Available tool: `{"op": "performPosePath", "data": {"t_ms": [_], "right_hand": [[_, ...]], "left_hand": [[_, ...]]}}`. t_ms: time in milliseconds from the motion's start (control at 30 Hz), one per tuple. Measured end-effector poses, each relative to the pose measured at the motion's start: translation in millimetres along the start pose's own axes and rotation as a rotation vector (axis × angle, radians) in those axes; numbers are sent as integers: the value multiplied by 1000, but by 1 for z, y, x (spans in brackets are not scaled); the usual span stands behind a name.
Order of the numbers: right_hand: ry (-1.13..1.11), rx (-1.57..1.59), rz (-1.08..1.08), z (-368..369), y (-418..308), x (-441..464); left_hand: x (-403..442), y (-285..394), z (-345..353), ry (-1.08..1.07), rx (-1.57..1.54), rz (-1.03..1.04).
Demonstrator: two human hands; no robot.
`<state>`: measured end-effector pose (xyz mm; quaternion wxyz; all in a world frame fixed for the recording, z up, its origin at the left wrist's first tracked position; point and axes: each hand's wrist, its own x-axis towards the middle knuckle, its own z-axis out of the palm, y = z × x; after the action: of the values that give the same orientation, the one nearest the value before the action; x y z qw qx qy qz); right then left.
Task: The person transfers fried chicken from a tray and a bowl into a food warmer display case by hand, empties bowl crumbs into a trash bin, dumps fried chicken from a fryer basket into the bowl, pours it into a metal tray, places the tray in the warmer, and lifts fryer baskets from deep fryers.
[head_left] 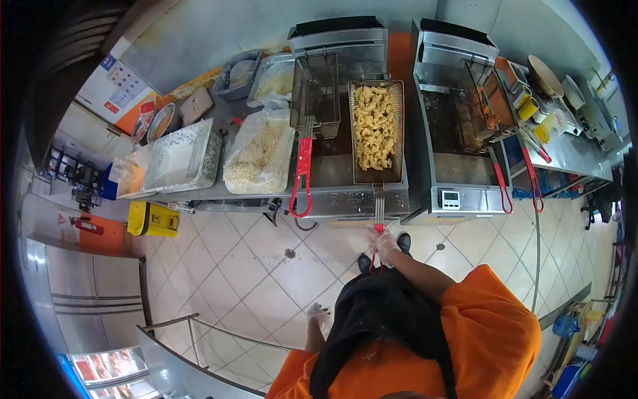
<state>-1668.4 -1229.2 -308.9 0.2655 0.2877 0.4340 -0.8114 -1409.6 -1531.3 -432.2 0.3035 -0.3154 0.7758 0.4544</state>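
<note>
My right hand (383, 247), in a clear glove, is wrapped round the red handle of a fryer basket (399, 126). Golden breaded pieces of food (373, 123) fill that basket, which sits over the middle fryer (323, 174). To its left, a second fryer basket (329, 128) with a red handle hangs at the same fryer; no food shows in it. My left hand (319, 315), gloved too, hangs low beside my black apron (382, 312). Its fingers look loosely apart, with nothing visible in them.
A right-hand fryer (458, 163) holds baskets, one with orange-brown food, and has a timer (450, 199) on its front. Left on the counter are a bag of pale crumbs (259, 149) and a tray of white powder (176, 156). A yellow bucket (153, 219) stands on the tiled floor (266, 266).
</note>
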Motion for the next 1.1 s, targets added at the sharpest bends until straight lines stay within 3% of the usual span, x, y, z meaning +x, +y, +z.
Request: {"op": "performPosePath", "data": {"t_ms": [100, 233, 400, 500, 600, 700, 900, 1033, 1100], "right_hand": [[6, -80, -146, 19, -22, -22], [-101, -99, -229, 59, -109, -84], [-172, 46, -178, 64, -149, -83], [-256, 99, -143, 61, -177, -99], [-331, 117, -181, 60, -199, -109], [-373, 174, -225, 59, -227, -119], [-352, 212, -280, 11, -290, -149], [-52, -36, -305, -27, -320, -166], [-19, -57, -293, -52, -331, -164]], "left_hand": [[39, -64, 24, 34, -744, -358], [-6, -34, 21, 163, -935, -428], [-69, 51, -4, 67, 72, -151], [-6, -26, 23, 63, -101, -218], [1, -28, 17, 119, 578, 190], [18, 15, 17, 116, -810, -441], [23, 71, 29, 80, -890, -403], [21, 66, 63, 9, -923, -418], [-14, 83, 73, 10, -47, 18]]}}
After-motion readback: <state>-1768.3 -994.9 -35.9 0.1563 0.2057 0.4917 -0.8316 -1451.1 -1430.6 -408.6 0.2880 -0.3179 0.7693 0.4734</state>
